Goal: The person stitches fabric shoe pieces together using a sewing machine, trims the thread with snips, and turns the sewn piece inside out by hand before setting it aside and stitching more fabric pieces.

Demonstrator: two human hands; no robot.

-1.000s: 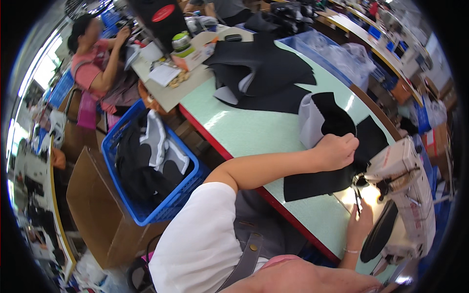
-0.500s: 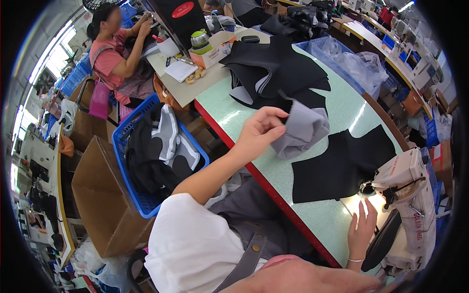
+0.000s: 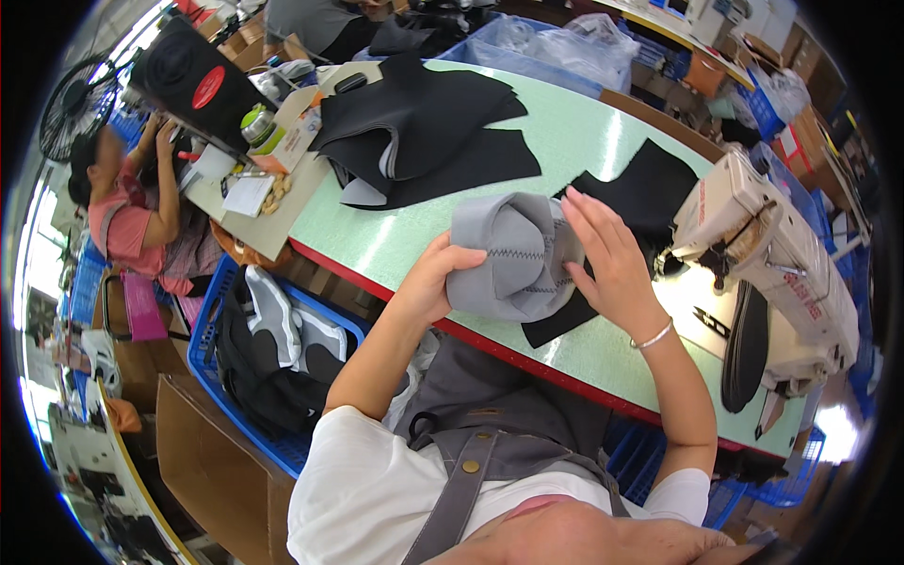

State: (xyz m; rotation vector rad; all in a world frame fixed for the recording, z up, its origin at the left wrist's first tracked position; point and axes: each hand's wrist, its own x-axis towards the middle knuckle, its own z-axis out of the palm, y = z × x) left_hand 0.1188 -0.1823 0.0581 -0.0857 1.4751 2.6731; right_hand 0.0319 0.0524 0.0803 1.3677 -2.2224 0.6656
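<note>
A grey fabric piece (image 3: 504,235) with dark zigzag seams is curled into a rounded, cup-like shape above the table's near edge. My left hand (image 3: 429,282) grips its left side, with the thumb over the front and the other fingers hidden behind. At its right edge is my right hand (image 3: 617,268), fingers stretched out and the thumb apart from them, at or against the cloth. Behind that hand lies a flat black fabric panel (image 3: 654,184), partly covered. To the right stands a white sewing machine (image 3: 744,221), its lamp lighting the bed.
Stacked black fabric pieces (image 3: 433,122) lie across the pale green table (image 3: 325,226). Black-handled snips (image 3: 711,322) rest by the machine. A blue basket (image 3: 201,353) of black and grey pieces stands at left, near a cardboard box (image 3: 212,433). Another person (image 3: 141,221) sits beyond.
My right hand has left the machine bed and come up to the grey piece. My left hand has drawn that piece nearer and turned its seams into view. The head view has swung right.
</note>
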